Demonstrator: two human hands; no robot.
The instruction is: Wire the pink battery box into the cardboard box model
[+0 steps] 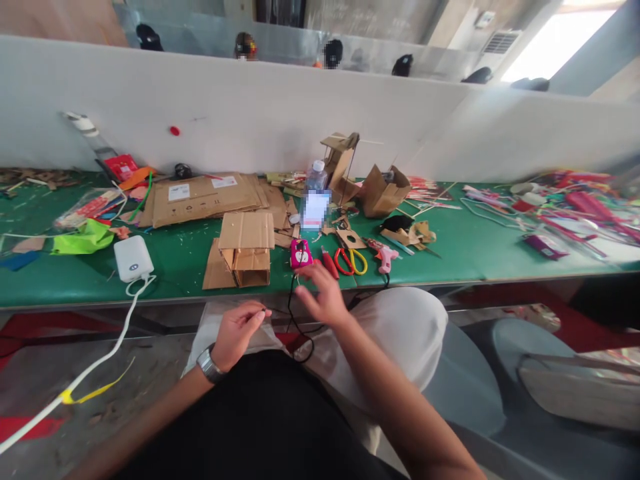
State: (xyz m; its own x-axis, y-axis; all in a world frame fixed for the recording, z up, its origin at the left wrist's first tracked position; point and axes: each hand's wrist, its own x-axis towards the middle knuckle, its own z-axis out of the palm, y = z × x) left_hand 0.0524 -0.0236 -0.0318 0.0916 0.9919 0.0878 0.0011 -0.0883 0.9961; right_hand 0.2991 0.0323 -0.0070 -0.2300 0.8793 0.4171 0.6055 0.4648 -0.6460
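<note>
My left hand [237, 333], with a watch on its wrist, is held over my lap, thumb and forefinger pinched together. A tiny dark bit shows at the fingertips, too small to name. To its right, at the table's front edge, my right hand [324, 297] has its fingers apart and nothing visible in them. Just beyond those fingers lies a small pink box [301, 253] with a white picture on it. Beside it are a red-handled tool [329, 264] and scissors [360, 263] with red and yellow handles. A cardboard structure [247, 240] stands behind my left hand.
On the green table [175, 267] are a white power bank [133, 258] with a white cable, flat cardboard [205, 200], a lit phone [315, 210], a bottle [317, 177] and a pink glue gun [386, 257]. Craft materials crowd the right side. A white partition [280, 113] stands behind.
</note>
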